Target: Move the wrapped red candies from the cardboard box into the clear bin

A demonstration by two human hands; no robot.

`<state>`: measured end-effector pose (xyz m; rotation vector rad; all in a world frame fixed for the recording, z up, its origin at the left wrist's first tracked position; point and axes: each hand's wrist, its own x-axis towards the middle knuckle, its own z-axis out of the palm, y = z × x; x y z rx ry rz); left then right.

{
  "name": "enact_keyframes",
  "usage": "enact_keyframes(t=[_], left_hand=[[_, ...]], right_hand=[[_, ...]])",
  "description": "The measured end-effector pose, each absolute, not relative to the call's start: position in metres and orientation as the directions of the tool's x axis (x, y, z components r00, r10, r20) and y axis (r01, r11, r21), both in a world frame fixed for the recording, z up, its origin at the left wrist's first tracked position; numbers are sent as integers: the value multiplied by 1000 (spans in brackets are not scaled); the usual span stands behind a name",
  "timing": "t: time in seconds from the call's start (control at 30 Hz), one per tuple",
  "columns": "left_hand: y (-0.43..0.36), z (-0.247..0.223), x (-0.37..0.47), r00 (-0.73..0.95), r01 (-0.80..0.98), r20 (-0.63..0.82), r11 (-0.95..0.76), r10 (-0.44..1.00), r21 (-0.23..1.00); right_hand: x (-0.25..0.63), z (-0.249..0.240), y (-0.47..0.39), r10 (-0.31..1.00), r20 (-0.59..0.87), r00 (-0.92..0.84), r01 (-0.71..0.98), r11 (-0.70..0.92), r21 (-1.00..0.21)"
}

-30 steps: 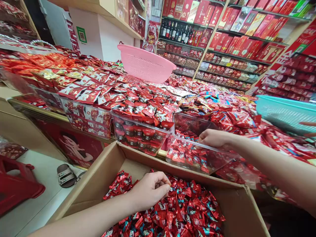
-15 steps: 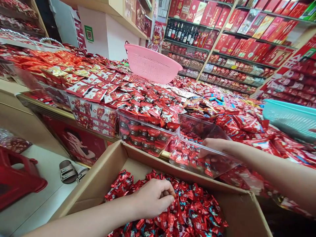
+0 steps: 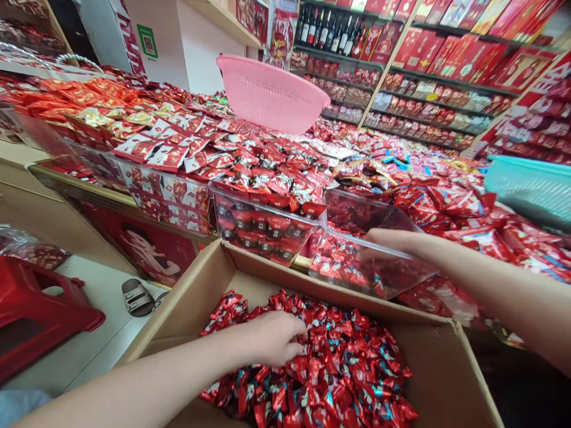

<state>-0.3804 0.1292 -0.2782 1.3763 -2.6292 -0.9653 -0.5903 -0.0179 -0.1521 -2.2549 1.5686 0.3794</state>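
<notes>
My left hand (image 3: 282, 337) is inside an open cardboard box (image 3: 263, 270), low over a heap of red-wrapped candies (image 3: 330, 380) with bits of blue on them. Its fingers are curled down at the candies, and the fingertips are partly hidden. Beyond the box's far wall, my right hand (image 3: 379, 239) reaches into a clear plastic bin (image 3: 401, 270). Small red-wrapped candies (image 3: 334, 257) line the left part of that bin. The right fingers show only dimly through the plastic, beside these candies.
Left of that bin stands another clear bin (image 3: 267, 229) packed with dark-and-red packets. A pink basket (image 3: 274, 95) rests on the candy display, and a turquoise basket (image 3: 530, 187) at the right. A red stool (image 3: 44, 309) and sandals (image 3: 137, 297) are on the floor.
The view has tilted down slightly. My left hand has shifted a little left over the candies, its fingers lower among them. My right hand stays in the clear bin.
</notes>
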Motion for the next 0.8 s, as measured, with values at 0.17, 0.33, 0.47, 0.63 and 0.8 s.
enact_keyframes(t=[0.17, 0.33, 0.47, 0.63, 0.8], left_hand=[[127, -299, -377, -560, -821, -429, 402, -709, 406], [127, -312, -387, -537, -841, -531, 365, -656, 399], [123, -318, -388, -522, -845, -545, 306, -656, 439], [117, -313, -388, -501, -806, -448, 210, -740, 554], [119, -300, -399, -544, -596, -310, 98, -780, 797]], right_hand=[[-583, -122, 28, -866, 288, 408, -891, -446, -81], [-580, -184, 103, -640, 174, 749, -608, -767, -203], [-589, -291, 114, -679, -223, 699, -713, -636, -297], [-593, -336, 109, -722, -245, 647, -744, -528, -409], [-592, -306, 110, -820, -156, 551, -526, -196, -828]])
